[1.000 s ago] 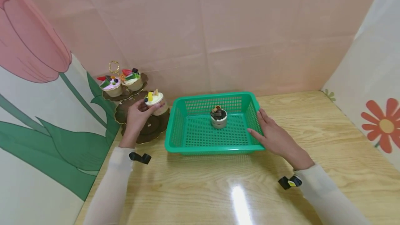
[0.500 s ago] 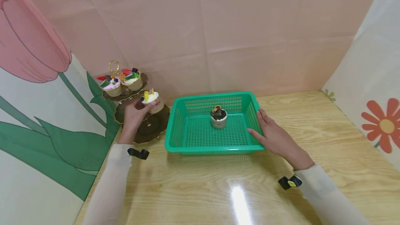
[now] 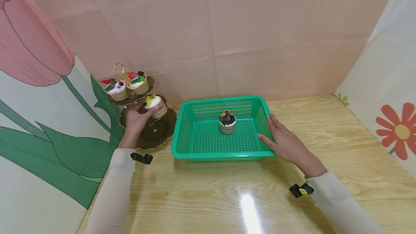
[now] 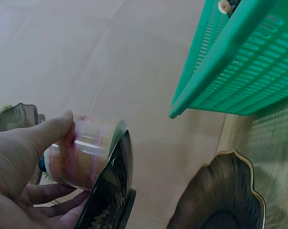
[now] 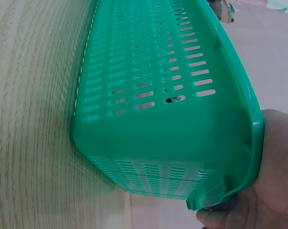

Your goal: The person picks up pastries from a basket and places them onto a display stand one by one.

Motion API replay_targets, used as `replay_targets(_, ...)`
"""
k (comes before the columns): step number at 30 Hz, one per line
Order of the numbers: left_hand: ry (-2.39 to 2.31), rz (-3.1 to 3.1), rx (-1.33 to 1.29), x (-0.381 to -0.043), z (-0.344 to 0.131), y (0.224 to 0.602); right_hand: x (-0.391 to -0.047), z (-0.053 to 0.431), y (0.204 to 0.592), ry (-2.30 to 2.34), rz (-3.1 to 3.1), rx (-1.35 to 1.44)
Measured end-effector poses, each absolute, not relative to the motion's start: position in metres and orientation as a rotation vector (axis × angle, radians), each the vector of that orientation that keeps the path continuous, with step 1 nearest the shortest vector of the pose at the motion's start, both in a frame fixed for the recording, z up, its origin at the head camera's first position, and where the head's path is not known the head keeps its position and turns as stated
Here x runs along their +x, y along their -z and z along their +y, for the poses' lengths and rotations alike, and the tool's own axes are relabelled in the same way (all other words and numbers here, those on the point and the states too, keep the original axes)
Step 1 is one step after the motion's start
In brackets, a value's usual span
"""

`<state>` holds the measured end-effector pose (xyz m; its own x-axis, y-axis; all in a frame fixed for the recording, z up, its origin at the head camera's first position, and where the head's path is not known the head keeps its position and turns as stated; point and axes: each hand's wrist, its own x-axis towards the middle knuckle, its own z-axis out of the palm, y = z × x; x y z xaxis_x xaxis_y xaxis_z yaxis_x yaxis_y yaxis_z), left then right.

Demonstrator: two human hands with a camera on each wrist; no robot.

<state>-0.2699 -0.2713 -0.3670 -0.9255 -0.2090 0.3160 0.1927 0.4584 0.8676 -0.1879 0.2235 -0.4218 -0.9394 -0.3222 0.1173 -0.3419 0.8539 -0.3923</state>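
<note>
My left hand [image 3: 136, 120] pinches a dessert cup [image 3: 158, 109] topped with white cream and yellow fruit, thumb on one side and fingers on the other. In the left wrist view this cup's base [image 4: 116, 138] meets the middle plate [image 4: 108, 191] of a dark tiered cake stand [image 3: 156, 131]. My right hand [image 3: 287, 143] holds the right end of a green plastic basket [image 3: 224, 154], thumb over the rim and fingers along the outside; the right wrist view shows its fingertips [image 5: 213, 218] by the rim. Inside the basket, a chocolate-topped dessert cup [image 3: 227, 124] stands upright.
Two fruit-topped dessert cups, one with purple cream [image 3: 117, 90] and one with white cream [image 3: 139, 84], sit on the stand's top tier below a gold ring handle [image 3: 118, 69]. A pink backdrop [image 3: 227, 39] rises behind the wooden table [image 3: 201, 198].
The left hand has moved left and slightly down with the cream-topped dessert cup, from beside the stand to over its middle tier. The right hand and the basket have stayed put.
</note>
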Motion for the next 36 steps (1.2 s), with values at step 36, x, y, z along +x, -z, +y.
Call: replay_targets(36, 1.005, -2.464, 0.090, -0.274, -0.284, 0.370, -0.189, 0.223, 0.424, -0.643, -2.971, 0.539)
